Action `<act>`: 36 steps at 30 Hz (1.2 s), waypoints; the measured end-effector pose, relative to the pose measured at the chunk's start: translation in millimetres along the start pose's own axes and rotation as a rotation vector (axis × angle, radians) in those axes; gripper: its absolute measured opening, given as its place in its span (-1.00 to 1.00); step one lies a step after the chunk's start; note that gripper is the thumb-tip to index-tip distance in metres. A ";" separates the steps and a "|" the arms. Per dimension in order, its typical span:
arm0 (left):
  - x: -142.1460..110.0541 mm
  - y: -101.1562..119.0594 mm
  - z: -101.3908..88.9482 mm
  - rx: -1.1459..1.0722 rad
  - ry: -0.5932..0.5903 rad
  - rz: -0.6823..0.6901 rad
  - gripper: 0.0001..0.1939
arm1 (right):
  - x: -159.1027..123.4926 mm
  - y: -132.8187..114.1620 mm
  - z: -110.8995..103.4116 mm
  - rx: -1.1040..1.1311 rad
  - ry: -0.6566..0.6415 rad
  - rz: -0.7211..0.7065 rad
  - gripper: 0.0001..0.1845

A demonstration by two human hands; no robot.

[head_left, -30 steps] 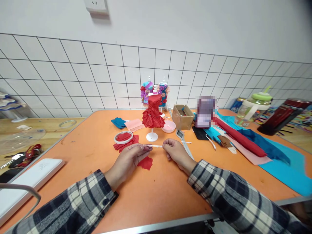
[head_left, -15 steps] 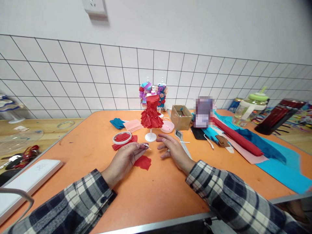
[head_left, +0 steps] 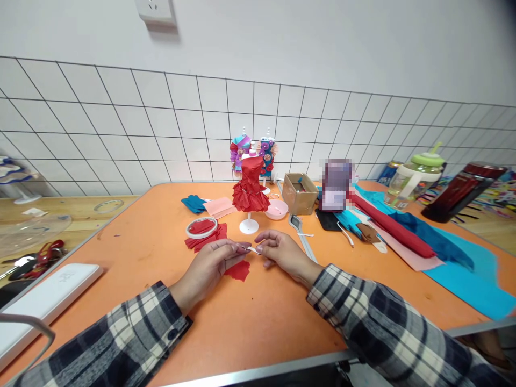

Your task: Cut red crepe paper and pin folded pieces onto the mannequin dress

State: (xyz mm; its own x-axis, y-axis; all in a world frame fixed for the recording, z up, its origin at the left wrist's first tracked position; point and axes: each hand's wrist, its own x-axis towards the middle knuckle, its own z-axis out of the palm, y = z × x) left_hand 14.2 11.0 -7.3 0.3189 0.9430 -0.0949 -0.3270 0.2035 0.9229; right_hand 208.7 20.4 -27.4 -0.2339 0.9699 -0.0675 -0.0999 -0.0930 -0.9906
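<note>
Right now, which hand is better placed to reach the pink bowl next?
Probably the right hand: it is nearer the pink bowl, which stands just beyond it. The left hand sits farther left. Both hands are at the small white strip, though.

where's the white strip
In the head view, the white strip is below centre, between left hand and right hand, in front of the red dress.
</note>
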 end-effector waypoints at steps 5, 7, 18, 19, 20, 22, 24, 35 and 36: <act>1.4 0.9 -1.7 0.001 0.035 0.016 -0.86 | 1.4 1.3 -1.0 -0.034 0.033 0.004 -0.69; 2.0 1.2 -2.6 -0.017 0.033 0.008 -0.87 | 1.4 1.3 -1.2 -0.040 0.034 0.013 -0.70; 4.0 4.0 -2.5 -0.144 0.114 -0.152 -0.83 | 4.8 3.7 -7.3 -0.301 0.059 -0.102 -0.86; 5.0 4.0 -3.2 -0.158 0.125 -0.157 -0.83 | 4.6 2.2 -9.8 -0.387 0.068 -0.148 -0.89; 6.1 3.8 -4.1 -0.169 0.136 -0.158 -0.83 | 4.3 -0.6 -13.0 -0.480 0.081 -0.203 -0.89; 8.5 2.6 -6.3 -0.184 0.150 -0.155 -0.84 | 3.6 -10.5 -21.5 -0.663 0.131 -0.341 -0.85; 10.3 1.1 -8.2 -0.185 0.150 -0.152 -0.85 | 4.7 -26.1 -34.0 -0.809 0.241 -0.498 -0.82; 9.5 0.0 -9.2 -0.141 0.076 -0.143 -0.92 | 69.6 -90.5 -122.4 -1.344 0.803 -0.492 -0.65; 9.7 -0.2 -9.7 -0.137 0.070 -0.139 -0.92 | 74.8 -87.6 -126.1 -1.369 0.778 -0.439 -0.64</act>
State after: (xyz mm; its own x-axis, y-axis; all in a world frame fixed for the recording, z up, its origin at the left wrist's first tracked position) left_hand 8.8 22.7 -12.1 0.3083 0.9183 -0.2485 -0.4033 0.3627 0.8401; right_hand 322.0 129.4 39.3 0.1377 0.7794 0.6112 0.9585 0.0506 -0.2804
